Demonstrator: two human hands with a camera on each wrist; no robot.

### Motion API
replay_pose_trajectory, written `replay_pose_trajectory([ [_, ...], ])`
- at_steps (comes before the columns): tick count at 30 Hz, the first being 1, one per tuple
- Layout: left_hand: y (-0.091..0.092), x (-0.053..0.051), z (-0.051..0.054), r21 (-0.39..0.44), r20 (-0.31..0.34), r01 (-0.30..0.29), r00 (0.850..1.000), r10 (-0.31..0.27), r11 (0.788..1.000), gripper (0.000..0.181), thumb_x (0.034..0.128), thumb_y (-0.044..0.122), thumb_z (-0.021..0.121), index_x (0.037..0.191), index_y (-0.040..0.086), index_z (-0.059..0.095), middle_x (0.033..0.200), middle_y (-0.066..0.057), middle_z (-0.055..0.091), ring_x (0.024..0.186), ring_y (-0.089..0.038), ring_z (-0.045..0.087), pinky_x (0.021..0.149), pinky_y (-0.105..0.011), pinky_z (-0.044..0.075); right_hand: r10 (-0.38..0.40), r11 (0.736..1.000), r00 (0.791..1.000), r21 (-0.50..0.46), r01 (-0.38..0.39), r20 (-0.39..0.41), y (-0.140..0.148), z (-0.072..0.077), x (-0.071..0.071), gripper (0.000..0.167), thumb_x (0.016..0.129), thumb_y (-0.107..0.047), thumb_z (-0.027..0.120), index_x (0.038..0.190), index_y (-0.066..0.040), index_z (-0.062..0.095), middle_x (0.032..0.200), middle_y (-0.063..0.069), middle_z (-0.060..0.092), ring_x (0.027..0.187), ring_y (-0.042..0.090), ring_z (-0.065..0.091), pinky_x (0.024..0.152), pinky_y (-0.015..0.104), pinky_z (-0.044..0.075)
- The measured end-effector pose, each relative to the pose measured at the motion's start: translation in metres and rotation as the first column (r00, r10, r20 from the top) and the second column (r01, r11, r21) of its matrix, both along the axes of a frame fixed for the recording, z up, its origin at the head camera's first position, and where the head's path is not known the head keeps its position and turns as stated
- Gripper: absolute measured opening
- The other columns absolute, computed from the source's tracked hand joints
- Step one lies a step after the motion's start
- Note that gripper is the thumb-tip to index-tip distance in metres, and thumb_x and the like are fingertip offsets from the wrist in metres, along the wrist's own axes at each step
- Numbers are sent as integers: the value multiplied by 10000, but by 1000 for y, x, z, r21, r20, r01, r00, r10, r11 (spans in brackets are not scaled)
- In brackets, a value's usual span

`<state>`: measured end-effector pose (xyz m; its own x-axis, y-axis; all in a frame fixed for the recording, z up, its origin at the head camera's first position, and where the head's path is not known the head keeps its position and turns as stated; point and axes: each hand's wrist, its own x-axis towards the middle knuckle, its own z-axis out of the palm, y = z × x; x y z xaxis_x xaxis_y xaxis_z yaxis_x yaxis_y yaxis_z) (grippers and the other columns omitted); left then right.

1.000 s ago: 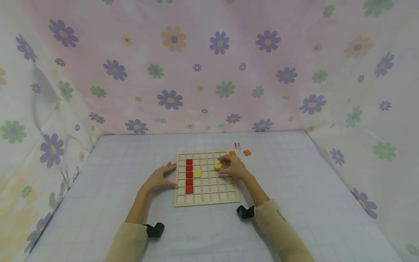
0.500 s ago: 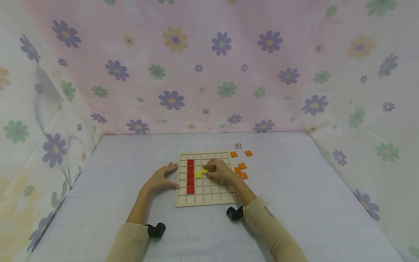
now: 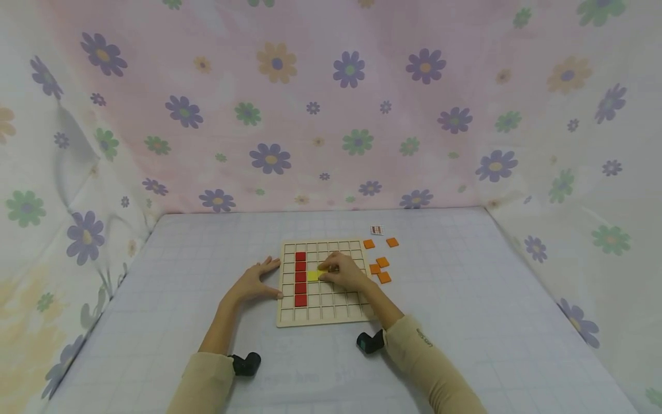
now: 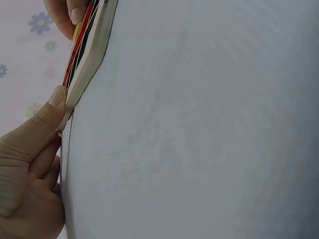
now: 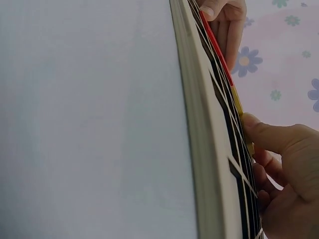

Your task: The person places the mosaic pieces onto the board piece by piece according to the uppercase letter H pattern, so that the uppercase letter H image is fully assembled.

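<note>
A wooden grid board (image 3: 331,314) lies flat on the table. In its left part, several red tiles (image 3: 300,277) form a column. A yellow tile (image 3: 312,276) sits in the cell right of the middle red one. Just beside it my right hand (image 3: 345,273) pinches a second yellow tile (image 3: 323,275), partly covered by the fingers, low over the grid. At the board's left edge rests my left hand (image 3: 251,283), thumb and fingers spread apart; its thumb (image 4: 57,97) touches the rim in the left wrist view. My right thumb (image 5: 254,124) is against yellow in the right wrist view.
Several orange tiles (image 3: 382,262) lie loose on the table off the board's right edge. A small printed white piece (image 3: 377,230) is behind them. Flowered cloth (image 3: 320,115) hangs at the back and both sides.
My right hand has carried the yellow tile leftward across the board and lowered it beside the other yellow tile. More orange tiles have come into sight. My left hand stays put.
</note>
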<state>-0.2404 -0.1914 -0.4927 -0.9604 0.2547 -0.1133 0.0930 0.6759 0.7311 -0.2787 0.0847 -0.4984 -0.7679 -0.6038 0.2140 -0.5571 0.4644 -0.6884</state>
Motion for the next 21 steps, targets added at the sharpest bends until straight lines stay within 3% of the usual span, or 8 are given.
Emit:
replay_pose_trajectory([
  [13, 0, -1, -1, 11, -1, 2, 1000, -2, 1000, 921, 629, 258, 863, 1415, 69, 422, 1512, -202, 239, 1372, -513, 111, 1086, -644, 113, -12, 1000, 998, -2, 12, -60, -3, -1, 3, 225, 810, -176, 743, 978, -27, 726, 898, 52, 618, 778, 124, 510, 686, 221, 455],
  [21, 0, -1, 1, 21, 9, 7, 1000, -8, 1000, 924, 634, 260, 862, 1418, 63, 415, 1518, -205, 220, 1373, -517, 90, 1089, -642, 95, -13, 1000, 999, -8, 13, -45, -4, 2, 3, 219, 837, -155, 712, 1012, -24, 724, 926, 70, 625, 797, 154, 534, 695, 234, 477],
])
